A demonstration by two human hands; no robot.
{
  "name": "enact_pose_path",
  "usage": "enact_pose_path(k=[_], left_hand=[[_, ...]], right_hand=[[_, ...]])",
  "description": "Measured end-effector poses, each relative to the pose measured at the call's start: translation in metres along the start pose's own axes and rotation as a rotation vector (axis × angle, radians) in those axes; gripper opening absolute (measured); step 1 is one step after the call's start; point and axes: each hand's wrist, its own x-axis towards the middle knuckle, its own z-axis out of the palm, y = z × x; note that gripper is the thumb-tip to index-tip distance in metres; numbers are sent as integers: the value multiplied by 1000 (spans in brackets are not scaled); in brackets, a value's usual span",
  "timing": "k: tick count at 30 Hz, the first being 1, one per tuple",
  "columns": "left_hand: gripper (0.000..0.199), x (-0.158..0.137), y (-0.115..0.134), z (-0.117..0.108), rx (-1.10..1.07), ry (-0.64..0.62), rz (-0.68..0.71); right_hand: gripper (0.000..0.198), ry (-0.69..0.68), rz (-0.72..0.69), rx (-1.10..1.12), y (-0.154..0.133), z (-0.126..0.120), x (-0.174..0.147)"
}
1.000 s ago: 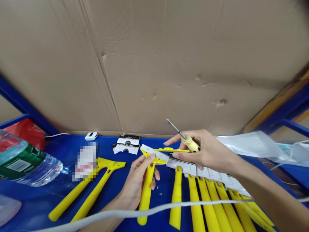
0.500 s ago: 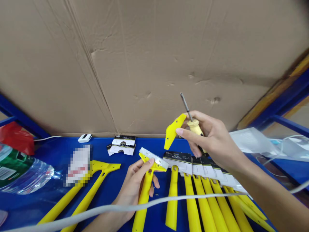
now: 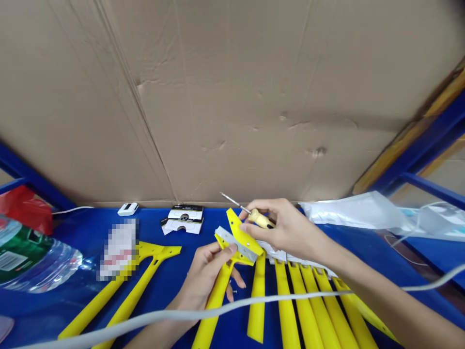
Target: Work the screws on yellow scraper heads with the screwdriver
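Note:
My left hand (image 3: 209,274) is closed round the neck of a yellow scraper (image 3: 211,310), its thumb pressing a metal blade (image 3: 240,246) against the scraper's head. Between thumb and fingers, my right hand (image 3: 279,225) pinches a yellow cover plate (image 3: 238,231) with small holes. That plate sits tilted over the blade's right part, seemingly touching it. A screwdriver (image 3: 259,219) is also held in my right hand, its shaft pointing up and left. Small screws (image 3: 234,291) lie by my left fingertips.
Several yellow scraper handles (image 3: 288,305) lie in a row at right. Two more scrapers (image 3: 145,276) rest at left beside a water bottle (image 3: 32,257). Blade boxes (image 3: 184,225) stand at the back. A white cable (image 3: 174,314) crosses in front; cardboard (image 3: 232,97) closes off the rear.
My right hand has moved left and down, bringing the cover plate onto the blade. The screwdriver has tipped further left. My left hand keeps its hold, with the scraper shifted slightly.

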Motion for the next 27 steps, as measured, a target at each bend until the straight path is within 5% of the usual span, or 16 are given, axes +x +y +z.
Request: enact_pose_path(k=[6,17,27], left_hand=[[45,2,-2,-4,-24,-44,25],[29,2,-9,-5,-135,-71,-26],[35,-4,1,1,-83,-71,17]], right_hand=[[12,-113,27,-12,14,20,5],[7,-174,123,70,15,19,5],[8,-113,74,26,10,18,4]])
